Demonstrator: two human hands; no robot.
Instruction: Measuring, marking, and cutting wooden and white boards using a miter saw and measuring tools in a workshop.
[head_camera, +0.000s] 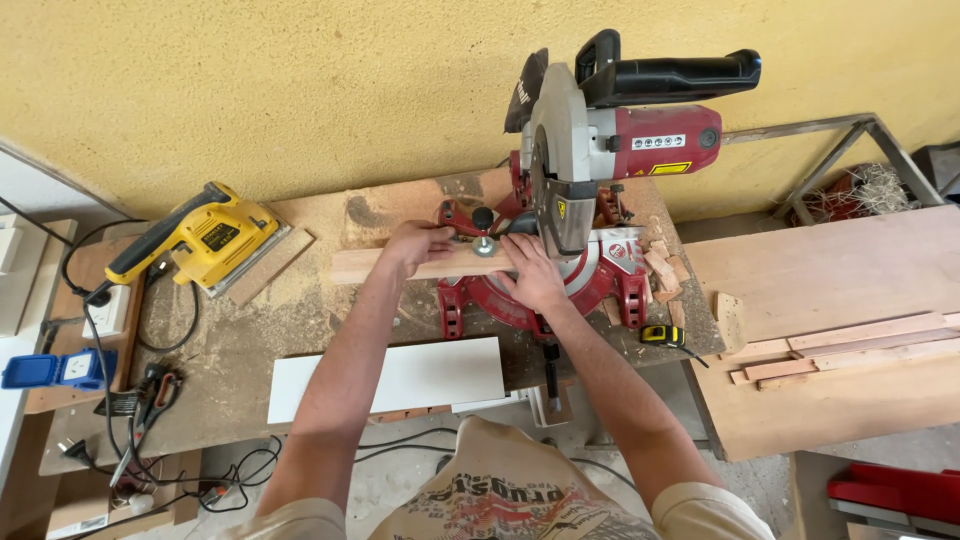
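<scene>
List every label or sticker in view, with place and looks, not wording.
Motor label: white strip on the saw's red motor housing.
Warning sticker: yellow, below that strip.
Guard sticker: small, yellow, on the grey blade guard.
Jigsaw plate: dark rectangle on the yellow jigsaw, left.

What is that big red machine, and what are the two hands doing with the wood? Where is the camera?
The camera sits on the person's head and looks down, so you see their own arms reaching forward. The red machine is a miter saw, a round blade that swings down to cut wood; its blade is raised now. Both hands press on a long wooden strip lying across the saw's base. The left hand rests on the strip next to a black clamp knob, and the right hand lies on it near the blade. On the dusty workbench lie a yellow sander, a white board, small wood offcuts and a tape measure.
</scene>
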